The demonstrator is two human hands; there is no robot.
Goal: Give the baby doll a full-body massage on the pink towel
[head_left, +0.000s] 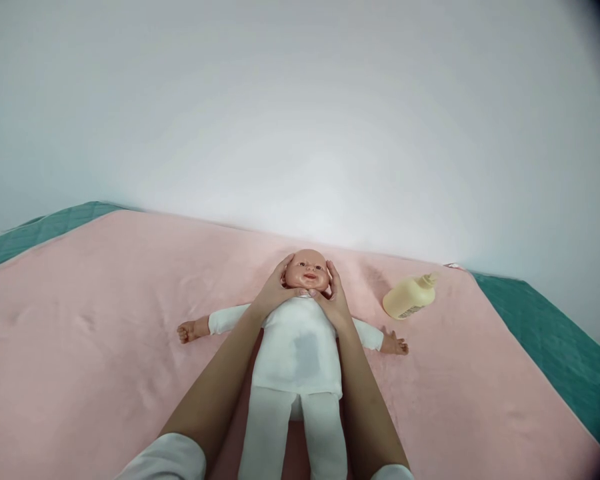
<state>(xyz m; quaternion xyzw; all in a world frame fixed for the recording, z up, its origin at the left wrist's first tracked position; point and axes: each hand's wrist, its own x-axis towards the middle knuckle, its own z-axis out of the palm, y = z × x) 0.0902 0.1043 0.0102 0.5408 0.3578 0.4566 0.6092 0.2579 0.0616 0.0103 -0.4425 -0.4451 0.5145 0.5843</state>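
Note:
A baby doll [300, 347] lies on its back on a pink sheet, with its head toward the wall and both arms stretched out sideways. It has a white top with a grey patch on the chest and white trousers. My left hand [277, 288] cups one side of the doll's head, its thumb under the chin and its fingers up along the cheek. On the other side, my right hand [334, 297] holds the head in the same way, thumb by the neck. The doll's feet are outside the picture.
A pale yellow bottle [405, 298] with a pump top lies on its side to the right of the doll's head. The pink sheet [105, 320] covers a green quilted surface [545, 333] that shows at both sides. A white wall [300, 120] rises behind.

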